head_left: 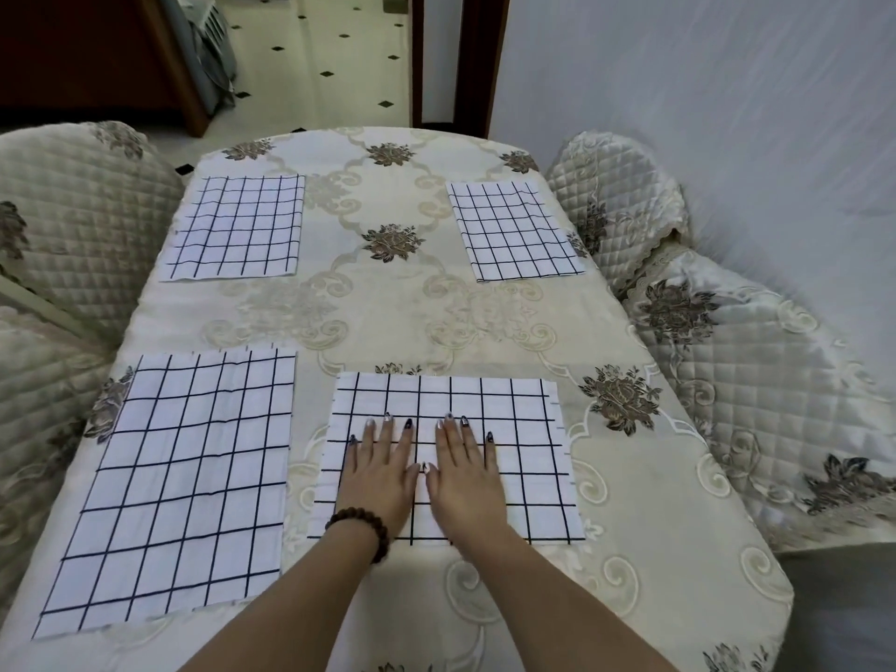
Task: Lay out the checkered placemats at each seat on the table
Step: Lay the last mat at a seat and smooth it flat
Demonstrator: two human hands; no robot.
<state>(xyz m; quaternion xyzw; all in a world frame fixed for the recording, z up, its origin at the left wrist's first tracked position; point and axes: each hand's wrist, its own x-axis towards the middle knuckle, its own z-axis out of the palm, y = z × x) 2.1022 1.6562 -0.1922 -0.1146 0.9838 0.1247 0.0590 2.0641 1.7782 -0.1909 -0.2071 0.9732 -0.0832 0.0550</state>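
- Wall (pixel 703 89), 1: plain white, along the right side behind the chairs.
- Table (pixel 436 303), 1: draped in cream cloth w/ brown flower motifs, rounded corners at far end.
- Chairs (pixel 72 211): quilted cream covers, same flower pattern; looks like 2 per side, 4 total, all pulled close to table edges.
- Checkered placemats, 4 total, white w/ dark grid lines, all lying flat on the cloth, none overlapping:
  - near-left placemat (pixel 179 482): largest in view, by left edge, long side running away from camera.
  - near-centre placemat (pixel 528 429): just right of the near-left one, narrow strip of cloth between; long side across; sits short of the right edge, not square w/ the far-right one.
  - far-left placemat (pixel 235 228): at far left seat, well apart from the near pair.
  - far-right placemat (pixel 515 230): at far right seat, close to right edge, slightly skewed.
- Hands, 2, both palm-down on the near-centre placemat, side by side, thumbs touching in the middle:
  - left hand (pixel 380 470): fingers straight, slightly fanned, pressing flat; nothing gripped.
  - right hand (pixel 465 472): same pose, fingers straight and a little spread, flat on fabric.
- Forearms bare, reaching in from the bottom edge, converging toward the mat.
- Bracelet (pixel 361 528), 1: dark brown beads, round left wrist.
- Nails (pixel 408 423): long, mix of dark and silvery polish.
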